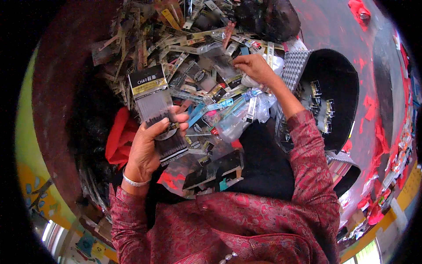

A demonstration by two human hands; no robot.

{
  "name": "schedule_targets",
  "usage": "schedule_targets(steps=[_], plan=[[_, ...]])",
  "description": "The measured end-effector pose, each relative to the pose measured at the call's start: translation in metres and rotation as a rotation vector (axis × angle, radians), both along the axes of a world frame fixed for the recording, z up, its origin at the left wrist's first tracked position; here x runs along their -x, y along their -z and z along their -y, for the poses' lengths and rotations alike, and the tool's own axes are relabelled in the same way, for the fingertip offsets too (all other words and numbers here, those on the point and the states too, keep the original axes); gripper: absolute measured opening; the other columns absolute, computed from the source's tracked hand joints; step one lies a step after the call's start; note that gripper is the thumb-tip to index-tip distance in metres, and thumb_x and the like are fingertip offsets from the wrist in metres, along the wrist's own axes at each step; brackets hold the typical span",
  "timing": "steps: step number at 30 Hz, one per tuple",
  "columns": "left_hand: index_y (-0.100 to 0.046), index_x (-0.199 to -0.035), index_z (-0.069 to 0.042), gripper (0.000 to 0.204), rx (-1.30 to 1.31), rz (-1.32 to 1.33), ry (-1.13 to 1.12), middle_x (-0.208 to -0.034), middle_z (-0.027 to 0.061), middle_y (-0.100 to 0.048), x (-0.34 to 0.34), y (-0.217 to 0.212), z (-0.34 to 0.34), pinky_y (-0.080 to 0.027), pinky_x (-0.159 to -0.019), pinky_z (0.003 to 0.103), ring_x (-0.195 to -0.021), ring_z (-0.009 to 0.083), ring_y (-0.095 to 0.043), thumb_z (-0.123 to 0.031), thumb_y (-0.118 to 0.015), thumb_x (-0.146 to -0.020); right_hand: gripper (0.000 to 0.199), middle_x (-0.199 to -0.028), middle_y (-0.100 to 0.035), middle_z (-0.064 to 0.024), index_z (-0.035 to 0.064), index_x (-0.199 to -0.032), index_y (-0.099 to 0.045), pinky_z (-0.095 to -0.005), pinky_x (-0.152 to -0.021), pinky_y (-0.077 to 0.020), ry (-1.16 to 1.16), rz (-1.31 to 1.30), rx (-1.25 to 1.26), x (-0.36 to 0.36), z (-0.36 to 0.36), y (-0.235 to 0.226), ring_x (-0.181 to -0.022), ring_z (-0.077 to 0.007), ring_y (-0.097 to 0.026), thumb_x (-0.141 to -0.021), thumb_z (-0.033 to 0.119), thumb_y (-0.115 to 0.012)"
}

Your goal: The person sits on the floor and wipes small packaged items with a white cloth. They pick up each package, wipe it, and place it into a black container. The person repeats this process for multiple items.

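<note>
My left hand [149,143] grips a flat clear plastic packet [154,101] with a black and gold header, its thumb across the front. Thin dark-tipped pieces show through the plastic, but their kind is unclear. Over the heap, my right hand [257,69] has its thumb and fingers drawn together. Its fingertips meet the edge of a crumpled clear wrapper [220,59]; whether they pinch it or something smaller I cannot tell. Around both hands lies a pile of small packets and card strips [193,44]. Blue strips [215,105] lie between the hands.
To the right stands a black-lined container [338,83] with a checked outside and several small packets inside. A smaller checked container [340,169] sits below it. Red cloth [119,136] lies left of my left wrist. Dark flat packets [213,174] rest near my lap.
</note>
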State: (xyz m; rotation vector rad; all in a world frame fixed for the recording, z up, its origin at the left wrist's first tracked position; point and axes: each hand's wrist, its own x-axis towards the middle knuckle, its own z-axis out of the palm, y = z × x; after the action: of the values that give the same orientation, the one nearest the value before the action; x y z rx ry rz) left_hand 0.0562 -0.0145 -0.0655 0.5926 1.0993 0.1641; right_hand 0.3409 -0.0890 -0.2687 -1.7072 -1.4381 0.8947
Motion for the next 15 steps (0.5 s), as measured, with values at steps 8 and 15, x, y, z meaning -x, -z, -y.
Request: schedule_targets(steps=[8, 15], plan=[[-0.042, -0.119, 0.004, 0.038, -0.017, 0.006, -0.026, -0.103, 0.0172, -0.060, 0.002, 0.004, -0.003, -0.050, -0.080, 0.034, -0.090, 0.0262, -0.060, -0.008, -0.048, -0.084, 0.013, -0.081, -0.063, -0.0100, 0.0094, -0.087, -0.063, -0.0346, -0.064, -0.0479, 0.213, 0.055, -0.257, 0.024, -0.007, -0.039, -0.075, -0.0278, -0.061, -0.076, 0.014, -0.057], [-0.044, -0.118, 0.003, 0.037, -0.020, 0.022, -0.141, -0.103, 0.0164, -0.059, 0.000, 0.011, -0.006, -0.049, -0.081, 0.035, -0.089, 0.0250, -0.060, -0.018, -0.048, -0.088, 0.013, -0.082, -0.061, -0.0109, 0.0038, -0.088, -0.061, -0.0296, -0.065, -0.0472, 0.156, 0.030, -0.360, 0.046, -0.015, -0.057, -0.074, -0.0245, -0.061, -0.075, 0.004, -0.057]])
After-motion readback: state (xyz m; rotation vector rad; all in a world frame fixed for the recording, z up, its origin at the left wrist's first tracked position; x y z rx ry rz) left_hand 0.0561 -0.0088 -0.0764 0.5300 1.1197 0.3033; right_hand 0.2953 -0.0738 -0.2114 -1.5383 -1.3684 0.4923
